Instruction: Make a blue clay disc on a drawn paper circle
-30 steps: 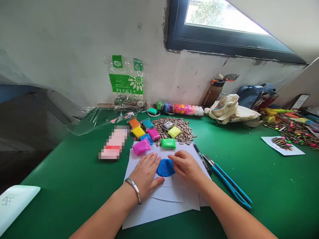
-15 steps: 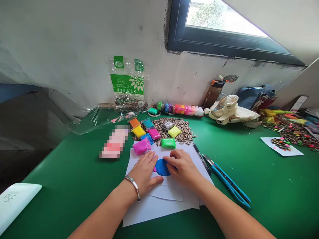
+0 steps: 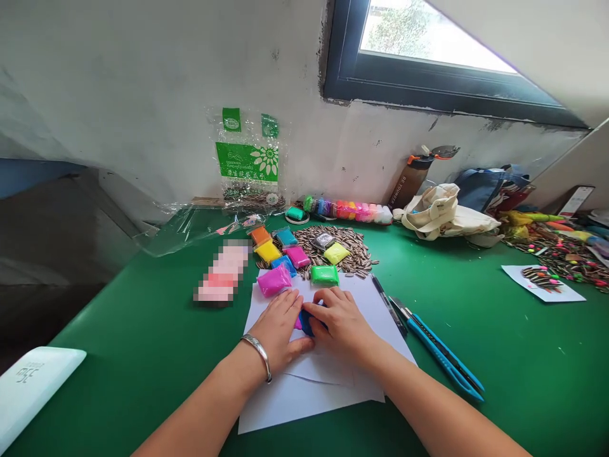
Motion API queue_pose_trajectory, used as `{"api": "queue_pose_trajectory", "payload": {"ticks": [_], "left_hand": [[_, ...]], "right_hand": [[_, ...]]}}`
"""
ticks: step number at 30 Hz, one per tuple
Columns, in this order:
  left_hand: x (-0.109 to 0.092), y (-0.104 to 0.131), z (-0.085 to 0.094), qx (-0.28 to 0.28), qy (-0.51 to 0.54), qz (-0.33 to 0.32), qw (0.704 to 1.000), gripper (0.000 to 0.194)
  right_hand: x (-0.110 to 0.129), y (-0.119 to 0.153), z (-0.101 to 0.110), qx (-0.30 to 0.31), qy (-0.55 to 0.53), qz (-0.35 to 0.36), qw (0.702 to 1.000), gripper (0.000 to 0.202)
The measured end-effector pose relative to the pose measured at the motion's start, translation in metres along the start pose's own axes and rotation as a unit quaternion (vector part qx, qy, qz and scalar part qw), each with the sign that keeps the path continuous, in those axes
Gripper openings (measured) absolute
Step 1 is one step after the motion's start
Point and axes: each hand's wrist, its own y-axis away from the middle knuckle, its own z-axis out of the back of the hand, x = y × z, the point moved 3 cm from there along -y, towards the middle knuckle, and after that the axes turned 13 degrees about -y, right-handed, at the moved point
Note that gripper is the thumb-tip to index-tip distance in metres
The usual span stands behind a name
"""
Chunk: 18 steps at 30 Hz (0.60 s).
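Note:
A flattened piece of blue modelling clay point(image 3: 306, 324) lies on white paper point(image 3: 273, 406), mostly hidden by my right hand. A bit of magenta clay point(image 3: 298, 324) shows along its left side. My left hand point(image 3: 277, 330), with a silver bangle at the wrist, rests flat on the paper, fingers stretched forward beside the clay. Bent over the blue clay are the fingers of my right hand point(image 3: 345, 324), index finger and thumb on either side of it. Just beyond the fingertips sit a magenta clay packet point(image 3: 275, 280) and a green clay packet point(image 3: 325, 275).
More clay packets lie on a pile of sunflower seeds point(image 3: 354, 244). Right of the paper are a black pen point(image 3: 389, 304) and a blue utility knife point(image 3: 442, 352). A seed-decorated card point(image 3: 514, 285), cloth bag point(image 3: 445, 212) and brown bottle point(image 3: 412, 178) stand farther right.
My right hand has moved slightly left over the blue clay and now covers more of it. My left hand stays flat on the paper. The view has shifted a little.

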Motion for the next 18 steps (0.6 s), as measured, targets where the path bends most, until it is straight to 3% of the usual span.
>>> {"api": "queue_pose_trajectory", "payload": {"ticks": [6, 18], "left_hand": [[-0.0003, -0.0002, 0.0008, 0.000, -0.002, -0.006, 1.000, 0.069], [-0.0009, -0.0006, 0.0018, 0.022, -0.006, 0.004, 1.000, 0.073]], "right_hand": [[-0.0030, 0.0020, -0.0015, -0.013, -0.016, 0.028, 0.999, 0.025], [-0.0032, 0.0047, -0.0023, -0.004, -0.027, 0.015, 1.000, 0.023]]}}
